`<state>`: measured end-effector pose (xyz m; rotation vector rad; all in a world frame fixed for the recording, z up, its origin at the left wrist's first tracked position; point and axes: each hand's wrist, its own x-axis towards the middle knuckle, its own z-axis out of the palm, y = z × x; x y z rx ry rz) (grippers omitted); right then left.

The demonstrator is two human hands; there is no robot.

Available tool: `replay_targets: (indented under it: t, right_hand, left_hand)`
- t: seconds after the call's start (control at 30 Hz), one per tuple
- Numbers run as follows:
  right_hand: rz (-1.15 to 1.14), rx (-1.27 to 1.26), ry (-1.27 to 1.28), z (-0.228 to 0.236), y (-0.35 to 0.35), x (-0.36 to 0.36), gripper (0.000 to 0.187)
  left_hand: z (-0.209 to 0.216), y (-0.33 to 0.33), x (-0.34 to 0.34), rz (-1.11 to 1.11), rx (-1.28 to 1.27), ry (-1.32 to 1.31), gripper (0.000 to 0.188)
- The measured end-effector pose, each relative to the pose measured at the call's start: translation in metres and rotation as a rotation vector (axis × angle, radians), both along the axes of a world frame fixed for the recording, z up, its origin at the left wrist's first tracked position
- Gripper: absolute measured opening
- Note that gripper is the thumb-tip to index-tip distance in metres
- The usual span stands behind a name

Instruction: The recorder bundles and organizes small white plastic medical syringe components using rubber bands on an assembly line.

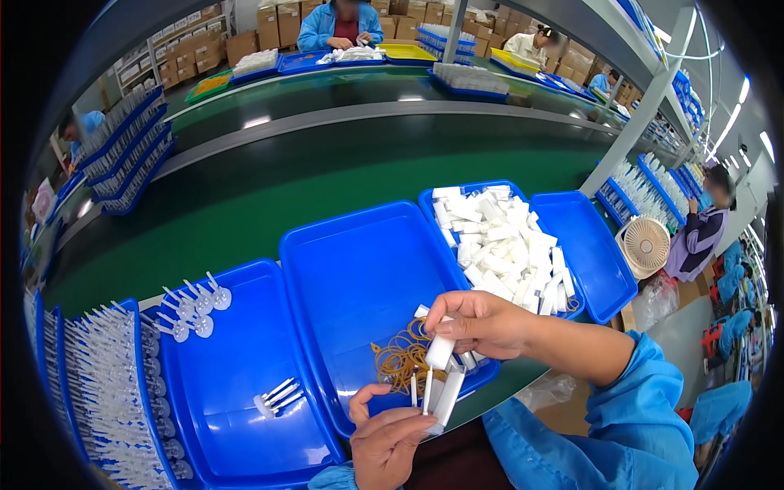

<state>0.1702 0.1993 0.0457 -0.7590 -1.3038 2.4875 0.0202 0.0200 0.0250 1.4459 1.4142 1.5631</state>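
Note:
Over the near edge of the middle blue tray, my left hand [388,441] pinches a small clear plastic piece with thin upright white rods [429,392]. A wider white piece with a clear end [446,400] stands beside the rods at my left fingertips. My right hand [486,324] is closed on a short white sleeve [440,352], held at the top of one rod; whether they touch is hard to tell. Tan rubber bands [398,359] lie in a tangle in the tray, just behind my hands.
The middle blue tray [351,261] adjoins a left tray [220,408] with clear disc-based stems [196,306] and a white-rodded piece [278,398]. White sleeves [506,237] fill a tray at right. Stacked racks [106,384] stand far left; a fan [645,245] stands right. People work beyond.

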Motion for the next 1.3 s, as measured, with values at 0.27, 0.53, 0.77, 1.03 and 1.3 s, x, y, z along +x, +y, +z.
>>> replay_targets:
  t: [0.27, 0.53, 0.77, 1.03, 1.3]
  right_hand:
    - [0.167, 0.498, -0.170, 0.017, -0.008, 0.005, 0.017]
    - [0.382, 0.761, -0.175, 0.033, 0.000, 0.021, 0.015]
    - [0.476, 0.967, -0.114, 0.038, -0.006, 0.026, 0.017]
    - [0.419, 1.022, -0.063, 0.018, -0.042, 0.018, 0.015]
    - [0.044, 1.501, -0.518, -0.007, 0.029, -0.005, 0.025]
  left_hand:
    - [0.004, 0.004, 0.004, -0.048, -0.026, -0.018, 0.006]
    - [-0.002, 0.007, 0.006, -0.147, 0.138, 0.141, 0.008]
    - [-0.015, 0.001, 0.011, -0.115, 0.078, 0.050, 0.014]
    - [-0.003, 0.002, 0.006, 0.023, 0.078, 0.215, 0.020]
    - [-0.012, 0.002, -0.001, 0.111, -0.009, 0.194, 0.018]
